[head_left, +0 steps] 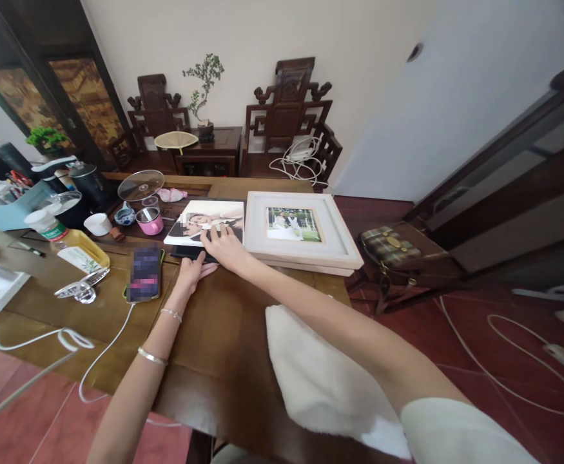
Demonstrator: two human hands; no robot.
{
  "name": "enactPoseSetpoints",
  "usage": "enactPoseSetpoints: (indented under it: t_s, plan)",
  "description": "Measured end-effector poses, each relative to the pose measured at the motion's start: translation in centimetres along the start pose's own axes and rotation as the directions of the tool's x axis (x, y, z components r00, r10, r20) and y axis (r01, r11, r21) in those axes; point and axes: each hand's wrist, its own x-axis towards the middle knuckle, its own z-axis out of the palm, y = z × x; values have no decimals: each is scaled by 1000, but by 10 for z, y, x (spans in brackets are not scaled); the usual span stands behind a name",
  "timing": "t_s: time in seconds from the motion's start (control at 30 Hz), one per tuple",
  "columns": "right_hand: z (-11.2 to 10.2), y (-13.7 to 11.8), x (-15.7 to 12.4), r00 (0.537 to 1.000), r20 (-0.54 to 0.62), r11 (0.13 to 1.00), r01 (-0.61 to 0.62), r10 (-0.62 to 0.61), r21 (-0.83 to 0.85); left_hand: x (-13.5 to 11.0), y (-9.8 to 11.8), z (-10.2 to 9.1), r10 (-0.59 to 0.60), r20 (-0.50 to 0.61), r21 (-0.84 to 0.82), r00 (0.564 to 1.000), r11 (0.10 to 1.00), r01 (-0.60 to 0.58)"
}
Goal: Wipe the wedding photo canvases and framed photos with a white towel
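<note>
A white-edged photo panel [234,211] with a printed picture lies on top of a dark flat item [180,250], whose near edge sticks out below it. My right hand [226,248] rests on the panel's lower part, fingers spread and palm down. At the near edge, my left hand [193,272] has its thumb against the dark item and its fingers stretched low along the edge, seemingly pinching it. Close on the right is a pale wooden picture frame [255,222] holding a couple's photo, stacked on another frame.
White fluffy cloth [305,374] lies at the table's near right edge. Left of my hands are a phone [144,277] with a cable, a silver hair claw [86,287], an oil bottle [81,248], a pink cup [149,222] and a glass lid [141,185]. A plaid bag [390,243] sits beyond the table.
</note>
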Motion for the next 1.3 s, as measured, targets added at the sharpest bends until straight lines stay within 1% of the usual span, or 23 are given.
enactPoseSetpoints:
  t_s: [0.2,0.33,0.4,0.57,0.73,0.87,0.93,1.03,1.07,1.1,1.13,1.2,1.3]
  plan:
    - [1,-9,-8,996,85,999,-16,12,48,8,5,-2,-13,88,21,996,1000,11]
    - [-4,-9,-6,992,125,995,-33,21,96,13,5,-6,-10,122,0,992,1000,10]
    - [-6,-3,-2,990,141,991,-36,17,132,14,5,-7,-15,137,-11,990,1000,17]
    - [-12,20,8,986,165,973,-31,-7,229,11,11,-8,-53,174,-33,983,998,59]
    - [-12,30,11,986,164,953,-68,19,295,11,8,-5,-26,147,-43,989,999,33]
    - [-16,46,2,986,162,921,-99,40,377,14,4,-4,3,118,-37,993,999,2]
    - [-21,62,-12,987,148,908,-114,58,404,15,4,-3,6,107,-28,994,1000,-3]
    - [-26,94,-45,989,86,894,-143,118,425,14,5,1,5,99,-1,995,1000,-5]
    - [-27,106,-60,983,20,877,-170,181,450,13,6,2,5,101,13,995,1000,-6]
    - [-27,118,-75,967,-21,860,-215,253,463,12,7,3,5,105,30,995,1000,-8]
    - [-26,130,-91,945,-24,843,-279,326,461,11,9,3,5,110,53,994,999,-11]
    - [-22,153,-124,881,-4,794,-424,473,436,8,13,1,-8,127,122,992,993,-8]
    - [-13,179,-173,746,7,691,-621,666,370,1,24,-7,-48,145,299,988,954,2]
